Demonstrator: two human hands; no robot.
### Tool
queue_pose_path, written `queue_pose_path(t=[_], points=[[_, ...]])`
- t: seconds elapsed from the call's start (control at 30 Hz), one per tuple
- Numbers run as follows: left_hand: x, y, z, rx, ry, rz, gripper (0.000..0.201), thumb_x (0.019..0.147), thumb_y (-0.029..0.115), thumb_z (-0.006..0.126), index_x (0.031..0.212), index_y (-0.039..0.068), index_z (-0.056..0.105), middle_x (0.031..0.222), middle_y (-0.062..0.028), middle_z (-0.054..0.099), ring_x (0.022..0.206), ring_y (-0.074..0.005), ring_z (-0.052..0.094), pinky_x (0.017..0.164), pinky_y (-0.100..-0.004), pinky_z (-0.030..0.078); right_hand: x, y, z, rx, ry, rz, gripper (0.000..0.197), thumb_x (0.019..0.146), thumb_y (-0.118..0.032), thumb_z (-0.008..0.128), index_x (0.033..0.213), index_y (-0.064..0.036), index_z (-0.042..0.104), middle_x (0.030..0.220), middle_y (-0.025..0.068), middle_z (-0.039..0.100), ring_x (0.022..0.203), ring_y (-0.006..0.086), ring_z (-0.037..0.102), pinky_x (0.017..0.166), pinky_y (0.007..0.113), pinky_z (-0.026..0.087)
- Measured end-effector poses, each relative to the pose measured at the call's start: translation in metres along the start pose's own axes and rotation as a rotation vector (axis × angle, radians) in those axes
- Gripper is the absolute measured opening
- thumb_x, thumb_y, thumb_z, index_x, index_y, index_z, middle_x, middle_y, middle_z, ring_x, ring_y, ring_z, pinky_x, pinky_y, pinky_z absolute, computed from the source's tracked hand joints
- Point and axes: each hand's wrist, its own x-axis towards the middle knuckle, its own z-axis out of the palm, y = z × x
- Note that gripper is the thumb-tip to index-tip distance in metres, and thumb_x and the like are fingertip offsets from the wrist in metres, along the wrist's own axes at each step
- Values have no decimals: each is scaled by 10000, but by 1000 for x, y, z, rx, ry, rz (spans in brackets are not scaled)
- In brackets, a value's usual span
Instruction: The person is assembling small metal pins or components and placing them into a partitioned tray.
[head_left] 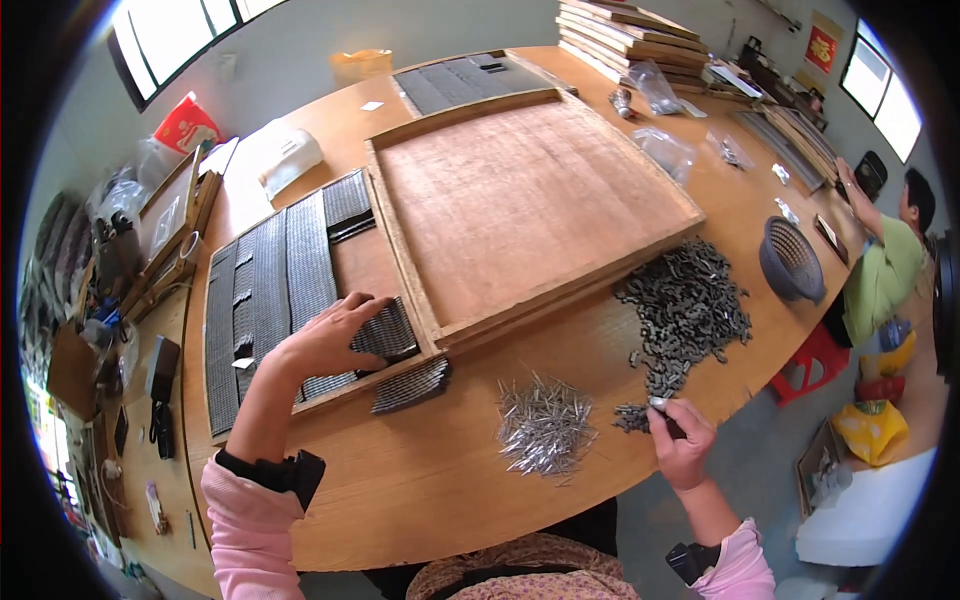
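Note:
My left hand (335, 333) lies over a shallow wooden tray (420, 362), fingers spread and resting by a short black ribbed strip (392, 335). Longer black ribbed strips (268, 275) fill much of that tray. One ribbed piece (412, 386) pokes out past its near edge. My right hand (683, 440) is closed in a pinch at the table's near right, with a small silvery piece at its fingertips; what it holds is too small to make out. Touching or just beside those fingertips are a few dark small links (630, 418). A pile of thin metal pins (545, 425) lies between my hands.
A large heap of dark links (690, 305) sits beside a bare wooden tray (540, 200). At right stands a grey basket (790, 260). Stacked trays (630, 35) rise at the back. Another person in a green top (885, 270) is at the far right, by a red stool (810, 365).

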Motion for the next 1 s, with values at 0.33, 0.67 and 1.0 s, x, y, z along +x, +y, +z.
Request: queue_pose_path(t=[0.33,0.67,1.0], points=[[29,1,23,-118,271,-118,339,893,214,650,1195,61,668,1071,-153,661,1030,-319,630,932,-395,484,76,12,3,-275,-365,-252,185,741,-47,749,922,-50,716,910,96,718,817,280,645,740,372,508],[-29,41,41,-577,800,-107,175,901,61,637,1059,7,690,801,-76,687,631,-119,624,594,-265,501,46,-34,31,490,-273,349,193,840,8,714,1032,-10,707,856,97,733,723,127,683,641,249,545],[-127,115,137,-1373,219,-110,164,895,98,711,1025,-1,711,772,6,656,686,-48,546,601,-218,458,10,-133,78,670,-653,62,240,806,-1,758,1036,2,690,911,119,728,757,144,698,675,262,561]])
